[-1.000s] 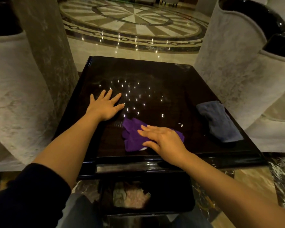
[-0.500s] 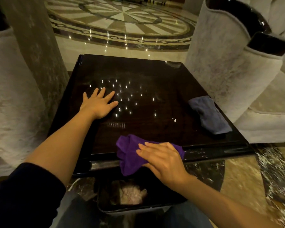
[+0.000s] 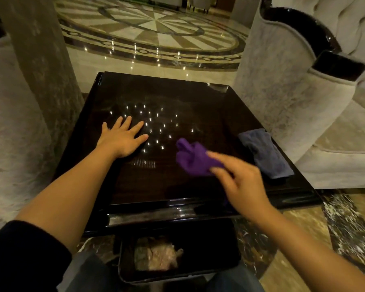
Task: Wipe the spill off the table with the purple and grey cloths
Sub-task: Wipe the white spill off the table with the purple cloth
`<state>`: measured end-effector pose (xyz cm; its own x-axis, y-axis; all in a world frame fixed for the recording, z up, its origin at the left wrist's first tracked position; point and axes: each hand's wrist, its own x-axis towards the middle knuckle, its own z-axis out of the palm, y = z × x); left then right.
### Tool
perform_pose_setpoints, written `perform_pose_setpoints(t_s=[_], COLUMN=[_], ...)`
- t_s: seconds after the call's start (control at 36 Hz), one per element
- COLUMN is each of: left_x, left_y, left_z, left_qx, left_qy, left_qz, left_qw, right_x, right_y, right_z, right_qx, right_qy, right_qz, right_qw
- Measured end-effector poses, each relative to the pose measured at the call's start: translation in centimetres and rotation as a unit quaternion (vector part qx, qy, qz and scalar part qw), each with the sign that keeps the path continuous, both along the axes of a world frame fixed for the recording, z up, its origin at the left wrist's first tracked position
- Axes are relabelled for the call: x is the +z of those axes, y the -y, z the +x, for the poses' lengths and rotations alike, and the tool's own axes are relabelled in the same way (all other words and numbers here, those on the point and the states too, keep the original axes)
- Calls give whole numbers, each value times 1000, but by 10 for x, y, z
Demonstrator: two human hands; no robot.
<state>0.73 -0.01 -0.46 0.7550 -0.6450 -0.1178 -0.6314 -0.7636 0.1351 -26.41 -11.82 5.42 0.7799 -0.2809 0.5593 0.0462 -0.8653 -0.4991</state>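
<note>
A dark glossy table [image 3: 198, 102] fills the middle of the view. My left hand [image 3: 122, 138] lies flat on its left part, fingers spread, holding nothing. My right hand [image 3: 240, 182] is over the near right part and pinches the bunched purple cloth [image 3: 193, 158] between thumb and fingers. The cloth sticks out to the left of my fingers, at or just above the tabletop. A folded grey cloth [image 3: 266, 153] lies on the table's right edge, just right of my right hand. No spill shows among the light reflections.
A black bin [image 3: 215, 249] with crumpled tissue inside sits below the table's near edge, between my knees. Pale upholstered armchairs [image 3: 282, 85] stand close to the right, and a stone column [image 3: 40, 60] to the left. Polished patterned floor lies beyond.
My right hand drew the purple cloth off the near edge over the bin, then brought it back up onto the table, further right. My left hand stayed put.
</note>
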Motion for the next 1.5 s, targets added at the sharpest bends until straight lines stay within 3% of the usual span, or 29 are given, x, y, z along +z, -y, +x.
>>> perform_pose_setpoints(t_s=[0.19,0.36,0.5,0.67,1.11,1.17,1.5], left_x=[-5,-4,-2,0,2,10,-1], left_y=[-1,-1,-1,1,-3,3,9], left_z=[3,4,2,-2,-8,-28,-11], left_qx=[-4,-6,-9,-4,-2,-51,-20], left_qy=[11,10,7,6,-9,-1,-6], left_qz=[-5,-4,3,4,0,7,7], left_qw=[1000,1000,1000,1000,1000,999,1000], right_x=[22,2,-27,-31,-32,-32,-40], right_y=[74,125,147,157,104,87,20], right_z=[53,94,110,114,73,32,8], right_qx=[-66,-89,-92,-73,-42,-78,-8], right_qy=[-39,-172,-315,-410,-296,-291,-228], right_qz=[21,-9,-8,-36,-37,-19,-55], right_qw=[997,981,945,909,953,953,972])
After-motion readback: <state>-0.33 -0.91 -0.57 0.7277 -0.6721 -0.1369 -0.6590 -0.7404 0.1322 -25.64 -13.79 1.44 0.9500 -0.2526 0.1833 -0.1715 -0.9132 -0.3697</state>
